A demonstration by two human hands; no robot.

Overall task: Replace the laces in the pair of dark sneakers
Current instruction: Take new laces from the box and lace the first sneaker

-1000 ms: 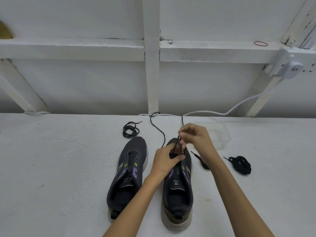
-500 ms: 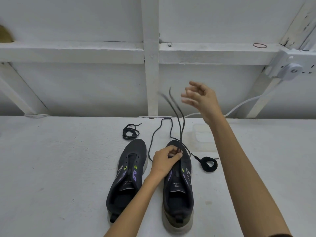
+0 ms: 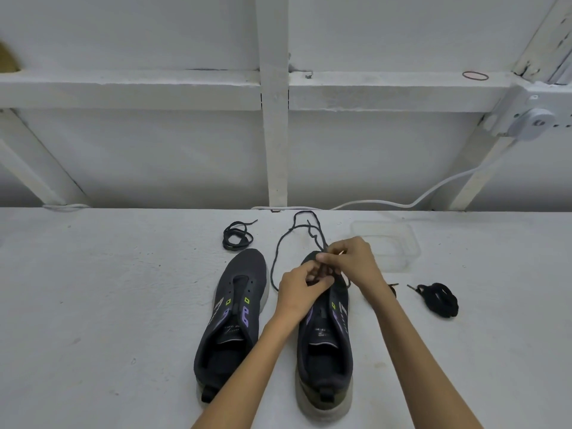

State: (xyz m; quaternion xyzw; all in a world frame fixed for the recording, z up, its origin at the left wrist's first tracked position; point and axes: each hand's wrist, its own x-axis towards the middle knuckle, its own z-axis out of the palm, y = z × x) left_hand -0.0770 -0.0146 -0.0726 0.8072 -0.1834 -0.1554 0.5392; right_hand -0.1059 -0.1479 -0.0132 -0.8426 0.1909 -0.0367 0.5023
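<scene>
Two hands meet over the toe end of the right sneaker (image 3: 325, 351): left hand (image 3: 301, 287) w/ fingers curled, pinching the thin dark lace (image 3: 280, 252) at the front eyelets; right hand (image 3: 353, 264) just beyond, fingertips closed on the same lace. Slack loops across the table (image 3: 93, 305) past that sneaker's toe & to its left. Left sneaker (image 3: 235, 305) lies just beside it on the left, toe pointing away. Coiled lace (image 3: 236, 236) sits further left, beyond toe level. Black lace bundle (image 3: 439, 298) lies well to the right.

White table (image 3: 93, 305), framed wall (image 3: 154, 156)
A cable (image 3: 433, 193) trails from the far-right plug (image 3: 530, 123); a rubber band (image 3: 475, 75) lies on the ledge (image 3: 387, 88)
</scene>
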